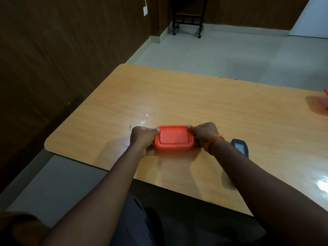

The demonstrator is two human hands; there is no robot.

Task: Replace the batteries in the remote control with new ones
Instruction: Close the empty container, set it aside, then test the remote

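An orange lidded plastic box [174,137] sits on the wooden table [204,103] near its front edge. My left hand [142,137] grips the box's left end, thumb on the lid's rim. My right hand [204,134] grips its right end, thumb on the lid's far right corner. The lid is on, so the contents are hidden. A dark remote control [240,147] lies on the table just right of my right wrist, partly hidden by my forearm.
Another orange object [326,92] shows at the table's far right edge. A wood-panelled wall runs along the left. A black wheeled stand [188,18] is on the tiled floor at the back. My lap is under the table's front edge.
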